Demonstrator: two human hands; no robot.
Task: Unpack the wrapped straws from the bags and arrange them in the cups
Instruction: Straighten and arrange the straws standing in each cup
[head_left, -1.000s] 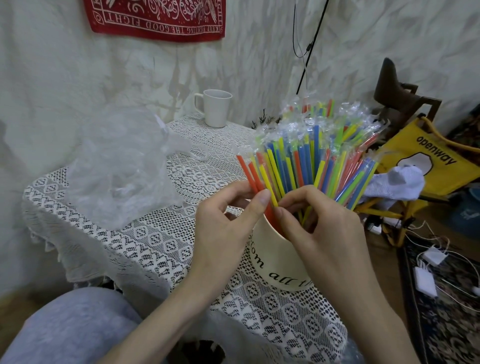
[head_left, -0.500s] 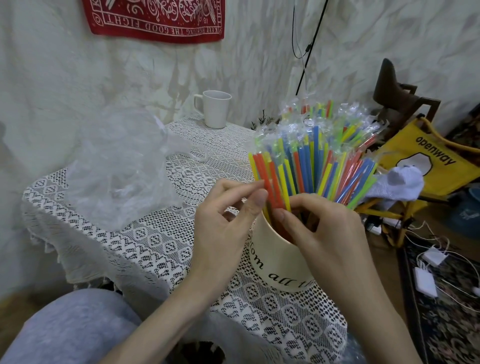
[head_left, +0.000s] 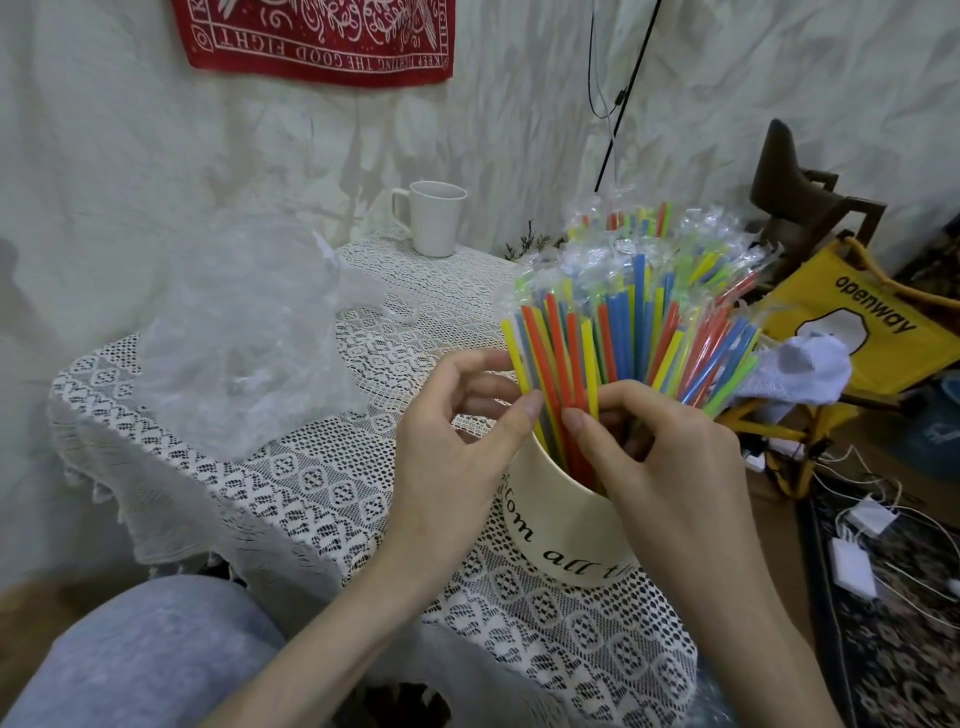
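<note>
A thick bunch of wrapped straws (head_left: 634, 322) in orange, yellow, blue and green stands fanned out in a cream cup (head_left: 561, 525) with black script, near the table's front right. My left hand (head_left: 457, 441) pinches the leftmost straws at the cup's rim between thumb and fingers. My right hand (head_left: 660, 467) grips the straws beside it, thumb in front, fingers curled into the bunch. A white mug (head_left: 434, 218) stands with nothing in it at the table's far edge. A crumpled clear plastic bag (head_left: 234, 332) lies on the left of the table.
The small table wears a white lace cloth (head_left: 322, 499). A yellow folding chair (head_left: 857, 332) with a white cloth (head_left: 795, 374) stands to the right. Chargers and cables (head_left: 862, 545) lie on the patterned rug. My knee (head_left: 140, 660) is at the bottom left.
The leftmost orange and yellow straws have swung upright, closer to the rest of the bunch. Both hands stayed at the cup's rim, shifting their fingers slightly.
</note>
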